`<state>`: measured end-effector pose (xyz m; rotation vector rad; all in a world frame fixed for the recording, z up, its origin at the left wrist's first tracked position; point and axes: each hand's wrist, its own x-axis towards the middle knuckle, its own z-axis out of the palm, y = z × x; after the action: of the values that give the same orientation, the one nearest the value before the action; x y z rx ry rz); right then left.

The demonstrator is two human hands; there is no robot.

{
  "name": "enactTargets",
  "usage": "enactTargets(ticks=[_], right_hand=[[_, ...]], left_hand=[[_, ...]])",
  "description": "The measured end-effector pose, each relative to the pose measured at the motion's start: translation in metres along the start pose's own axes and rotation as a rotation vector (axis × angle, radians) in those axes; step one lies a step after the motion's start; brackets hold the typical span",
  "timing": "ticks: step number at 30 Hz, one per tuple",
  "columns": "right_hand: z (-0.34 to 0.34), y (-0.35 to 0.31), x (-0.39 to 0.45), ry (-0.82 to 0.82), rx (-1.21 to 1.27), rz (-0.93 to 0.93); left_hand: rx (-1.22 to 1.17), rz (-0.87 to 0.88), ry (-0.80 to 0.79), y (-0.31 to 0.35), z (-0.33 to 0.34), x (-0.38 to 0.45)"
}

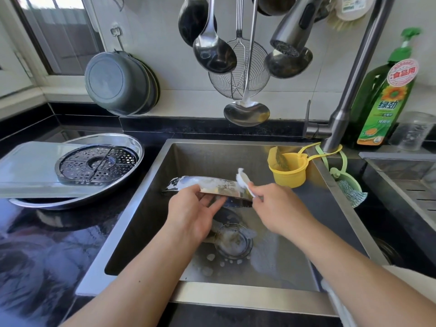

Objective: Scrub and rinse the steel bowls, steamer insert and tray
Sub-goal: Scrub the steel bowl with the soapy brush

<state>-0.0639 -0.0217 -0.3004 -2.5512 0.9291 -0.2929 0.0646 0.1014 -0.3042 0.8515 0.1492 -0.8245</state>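
A steel bowl (pixel 212 188) is held tilted on edge over the middle of the sink (pixel 151 185) by the left hand (pixel 192 208), whose fingers are curled under the near rim and whose thumb is laid on the outer wall; the bowl is thus gripped, not resting on the sink floor. A soapy scrubber (pixel 243 179) is pinched in the right hand (pixel 274 204) and is pressed against the bowl's right edge, where white foam is seen; the scrubbing step is judged to be in hand, and rinsing is not yet begun, since no water is seen falling from the tap head (pixel 290 36) above. The drain strainer (pixel 233 241) lies below the hands, with foam specks around it. Out on the bench (pixel 35 244), at the sink's left edge, the steamer insert (pixel 96 164) is set in a round steel tray (pixel 132 147), with a flat board (pixel 28 166) lying across them; these are judged still to be washed. Next, the bowl would need turning in the left hand so that the unscrubbed wall is reached, then the tap opened.
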Motion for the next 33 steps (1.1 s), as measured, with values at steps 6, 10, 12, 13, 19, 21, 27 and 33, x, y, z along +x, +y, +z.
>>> enactTargets(ticks=[6, 10, 12, 13, 19, 21, 27, 33], right_hand=[[0.005, -0.020, -0.010, 0.006, 0.090, -0.117], [0.004, -0.016, -0.008, -0.021, 0.079, -0.106], [-0.003, -0.004, -0.006, -0.056, 0.006, -0.035], [-0.005, 0.000, -0.006, -0.084, -0.023, -0.011], [0.005, -0.014, -0.012, -0.009, 0.027, -0.051], [0.003, -0.013, -0.011, 0.008, 0.080, -0.057], [-0.002, -0.022, -0.017, 0.054, 0.145, -0.174], [-0.003, -0.025, -0.021, -0.064, 0.073, -0.220]], left_hand=[[-0.026, -0.011, -0.057, -0.001, 0.006, -0.006], [0.009, 0.028, -0.031, -0.002, 0.003, -0.003], [-0.044, 0.076, -0.026, 0.005, 0.001, -0.004], [-0.033, 0.089, -0.043, 0.007, 0.001, -0.005], [0.470, 0.049, -0.173, -0.007, 0.010, -0.020], [0.627, 0.178, -0.124, -0.008, 0.011, -0.017], [0.619, 0.228, -0.047, -0.002, 0.008, -0.014], [0.127, 0.060, -0.033, 0.004, 0.003, -0.011]])
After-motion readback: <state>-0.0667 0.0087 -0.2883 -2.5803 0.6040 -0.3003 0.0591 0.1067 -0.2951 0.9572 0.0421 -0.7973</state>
